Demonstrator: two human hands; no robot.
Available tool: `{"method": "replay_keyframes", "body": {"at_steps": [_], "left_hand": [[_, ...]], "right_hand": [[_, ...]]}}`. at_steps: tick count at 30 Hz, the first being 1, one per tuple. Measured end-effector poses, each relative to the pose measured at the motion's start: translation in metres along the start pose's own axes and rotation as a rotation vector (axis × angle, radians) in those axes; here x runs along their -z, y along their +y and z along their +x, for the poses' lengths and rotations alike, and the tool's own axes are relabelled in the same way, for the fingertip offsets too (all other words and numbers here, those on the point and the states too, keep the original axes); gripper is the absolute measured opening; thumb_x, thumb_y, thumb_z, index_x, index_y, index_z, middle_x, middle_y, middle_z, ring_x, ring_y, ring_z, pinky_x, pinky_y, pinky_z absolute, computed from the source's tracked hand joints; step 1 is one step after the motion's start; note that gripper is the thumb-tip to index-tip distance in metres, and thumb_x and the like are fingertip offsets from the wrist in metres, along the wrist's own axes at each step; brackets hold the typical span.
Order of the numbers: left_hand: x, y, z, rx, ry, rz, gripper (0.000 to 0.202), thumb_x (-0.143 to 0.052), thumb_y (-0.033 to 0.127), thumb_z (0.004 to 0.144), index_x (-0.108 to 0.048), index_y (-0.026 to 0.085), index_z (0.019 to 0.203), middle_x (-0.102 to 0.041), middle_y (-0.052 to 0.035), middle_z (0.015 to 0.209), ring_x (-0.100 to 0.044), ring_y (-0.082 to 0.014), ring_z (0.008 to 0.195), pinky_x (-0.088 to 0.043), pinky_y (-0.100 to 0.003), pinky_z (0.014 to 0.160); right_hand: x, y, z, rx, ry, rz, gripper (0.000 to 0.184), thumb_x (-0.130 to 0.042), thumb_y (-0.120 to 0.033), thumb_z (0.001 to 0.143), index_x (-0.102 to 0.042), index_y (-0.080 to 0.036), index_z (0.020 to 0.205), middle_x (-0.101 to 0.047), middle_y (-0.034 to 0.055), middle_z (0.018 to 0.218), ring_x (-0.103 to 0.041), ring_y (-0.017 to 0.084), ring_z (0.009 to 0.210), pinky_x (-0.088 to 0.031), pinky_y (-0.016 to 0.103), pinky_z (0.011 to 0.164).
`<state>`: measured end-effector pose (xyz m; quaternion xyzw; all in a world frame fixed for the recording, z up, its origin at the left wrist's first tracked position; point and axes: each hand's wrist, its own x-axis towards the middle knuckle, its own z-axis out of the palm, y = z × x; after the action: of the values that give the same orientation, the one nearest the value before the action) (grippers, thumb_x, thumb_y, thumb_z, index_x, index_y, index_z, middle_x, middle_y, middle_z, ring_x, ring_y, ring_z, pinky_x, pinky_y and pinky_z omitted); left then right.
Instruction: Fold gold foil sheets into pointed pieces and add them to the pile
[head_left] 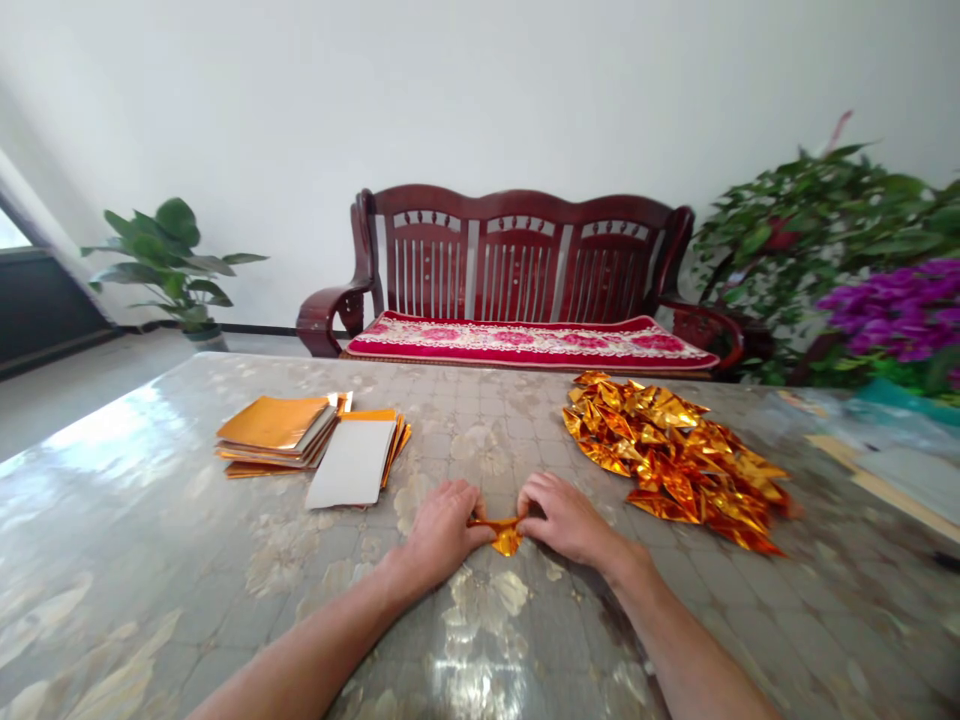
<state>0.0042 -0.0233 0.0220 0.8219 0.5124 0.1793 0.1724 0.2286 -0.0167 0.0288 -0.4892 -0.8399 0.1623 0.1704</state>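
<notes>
A small folded piece of gold foil paper (506, 535) lies on the glossy patterned table (150, 560), pinched from both sides. My left hand (441, 531) grips its left end with fingers curled. My right hand (566, 520) grips its right end, fingers closed too. Most of the paper is hidden under my fingers. To the right, a heap of folded gold foil pieces (675, 460) is spread on the table. To the left, stacks of flat gold paper sheets (277, 432) lie beside a stack showing its white back (352, 462).
Beyond the table's far edge stands a dark wooden bench (517, 260) with a red cushion. A potted green plant (169, 260) is at the back left; leafy plants and purple flowers (900, 310) stand at the right. Flat packets (892, 460) rest on the table's right edge.
</notes>
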Motion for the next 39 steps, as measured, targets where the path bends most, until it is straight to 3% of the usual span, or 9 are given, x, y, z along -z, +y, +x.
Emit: {"method": "replay_keyframes", "body": {"at_steps": [3, 6, 10, 13, 19, 23, 28, 36, 39], "left_hand": [[-0.006, -0.003, -0.002, 0.036, -0.014, -0.165, 0.015, -0.070, 0.031, 0.078, -0.061, 0.019, 0.075, -0.062, 0.0039, 0.070, -0.056, -0.0137, 0.067, -0.031, -0.023, 0.057], [-0.011, -0.007, -0.003, 0.036, 0.080, -0.326, 0.010, -0.067, 0.022, 0.078, -0.059, 0.018, 0.073, -0.061, 0.0047, 0.067, -0.056, -0.0117, 0.065, -0.034, -0.021, 0.059], [-0.014, -0.010, 0.001, -0.001, 0.263, -0.506, 0.010, -0.063, 0.010, 0.073, -0.061, 0.018, 0.079, -0.064, 0.0037, 0.073, -0.059, -0.0113, 0.070, -0.042, -0.020, 0.066], [-0.015, -0.010, 0.004, 0.020, 0.286, -0.635, 0.014, -0.065, 0.011, 0.072, -0.067, 0.017, 0.085, -0.068, 0.0017, 0.076, -0.062, -0.0124, 0.070, -0.046, -0.020, 0.067], [-0.013, -0.010, 0.003, 0.066, 0.277, -0.669, 0.008, -0.067, 0.013, 0.075, -0.074, 0.017, 0.075, -0.072, -0.0003, 0.071, -0.064, -0.0138, 0.067, -0.048, -0.021, 0.064], [-0.011, -0.011, 0.000, -0.029, 0.357, -0.635, 0.015, -0.063, 0.009, 0.077, -0.074, 0.018, 0.076, -0.074, -0.0008, 0.075, -0.067, -0.0140, 0.071, -0.049, -0.021, 0.068], [-0.006, -0.008, -0.003, -0.162, 0.386, -0.591, 0.016, -0.062, 0.011, 0.083, -0.075, 0.020, 0.080, -0.075, -0.0015, 0.079, -0.069, -0.0147, 0.076, -0.051, -0.023, 0.074], [-0.011, -0.005, -0.001, -0.142, 0.413, -0.713, 0.026, -0.059, 0.001, 0.072, -0.074, 0.020, 0.080, -0.076, -0.0008, 0.081, -0.070, -0.0141, 0.077, -0.054, -0.022, 0.073], [-0.015, -0.005, 0.002, -0.098, 0.395, -0.806, 0.023, -0.058, 0.004, 0.072, -0.074, 0.019, 0.080, -0.075, -0.0010, 0.079, -0.068, -0.0127, 0.067, -0.054, -0.020, 0.064]], "right_hand": [[-0.002, 0.001, -0.001, -0.029, -0.011, 0.069, 0.014, -0.071, -0.016, 0.074, -0.066, -0.023, 0.086, -0.063, -0.0026, 0.078, -0.054, 0.016, 0.079, -0.037, 0.026, 0.068], [-0.004, 0.002, 0.000, 0.003, -0.021, 0.122, 0.015, -0.071, -0.016, 0.075, -0.071, -0.024, 0.086, -0.063, -0.0024, 0.074, -0.056, 0.017, 0.079, -0.038, 0.026, 0.069], [-0.006, -0.001, 0.000, 0.058, 0.126, 0.160, 0.013, -0.069, -0.009, 0.074, -0.069, -0.021, 0.069, -0.062, -0.0006, 0.072, -0.056, 0.016, 0.079, -0.039, 0.027, 0.071], [-0.006, -0.004, -0.001, 0.147, 0.240, 0.158, 0.016, -0.067, -0.008, 0.076, -0.069, -0.021, 0.068, -0.060, -0.0005, 0.069, -0.055, 0.016, 0.077, -0.039, 0.027, 0.070], [-0.003, -0.006, -0.002, 0.266, 0.376, 0.074, 0.015, -0.067, -0.009, 0.080, -0.070, -0.021, 0.072, -0.058, 0.0007, 0.069, -0.051, 0.016, 0.074, -0.037, 0.028, 0.067], [0.000, -0.009, -0.002, 0.340, 0.353, 0.010, 0.006, -0.069, -0.020, 0.086, -0.073, -0.023, 0.082, -0.059, 0.0014, 0.071, -0.050, 0.017, 0.074, -0.037, 0.030, 0.068], [-0.001, -0.011, -0.002, 0.396, 0.382, -0.002, 0.012, -0.065, -0.027, 0.091, -0.074, -0.023, 0.097, -0.063, 0.0029, 0.077, -0.051, 0.018, 0.076, -0.039, 0.031, 0.069], [-0.006, -0.021, -0.003, 0.424, 0.490, -0.030, 0.012, -0.062, -0.016, 0.091, -0.073, -0.020, 0.088, -0.063, 0.0030, 0.072, -0.050, 0.016, 0.072, -0.039, 0.030, 0.065], [-0.007, -0.025, -0.004, 0.410, 0.534, -0.021, 0.012, -0.063, -0.016, 0.090, -0.073, -0.019, 0.084, -0.062, 0.0029, 0.069, -0.050, 0.016, 0.070, -0.039, 0.029, 0.063]]}}
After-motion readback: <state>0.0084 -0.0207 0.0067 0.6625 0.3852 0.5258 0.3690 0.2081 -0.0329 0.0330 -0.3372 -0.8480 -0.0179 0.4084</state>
